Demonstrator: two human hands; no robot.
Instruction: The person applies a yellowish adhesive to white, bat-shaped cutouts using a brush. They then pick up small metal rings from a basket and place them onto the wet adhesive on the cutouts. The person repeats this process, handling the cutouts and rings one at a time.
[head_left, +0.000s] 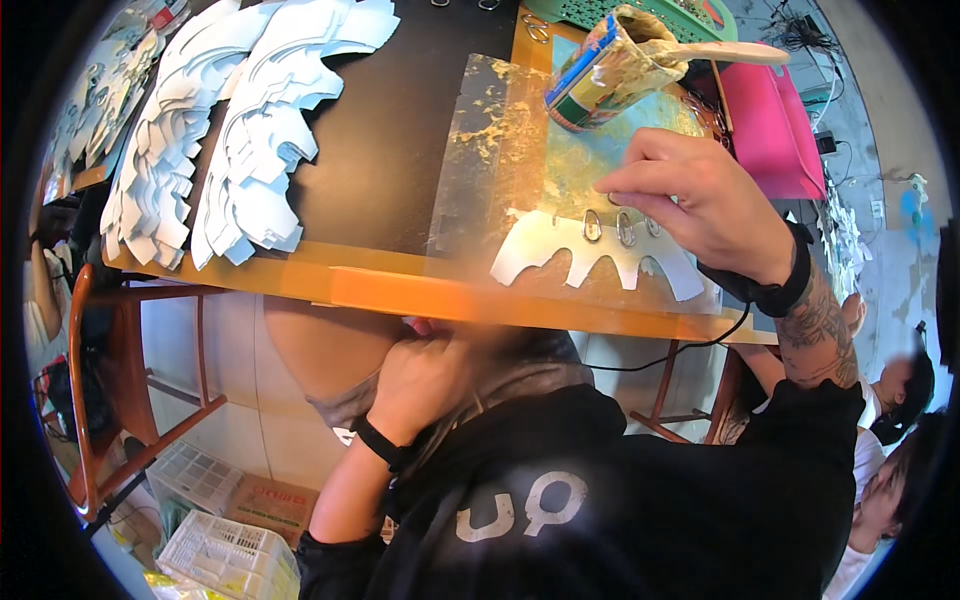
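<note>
Pressing right hand (700, 205) fingers, pinched narrow, on white cut-out (590, 255) lying at table's (400, 290) near edge. Resting left hand (425, 375), curled loosely, below. Glue pot (610, 70) tilting at twelve o'clock; white paper stacks (230, 130) lying at ten o'clock.

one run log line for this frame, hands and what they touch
right hand: fingertips on white scalloped cutout | left hand: raised at collar, off table | glue-smeared can behind | white cutout stacks left
</note>
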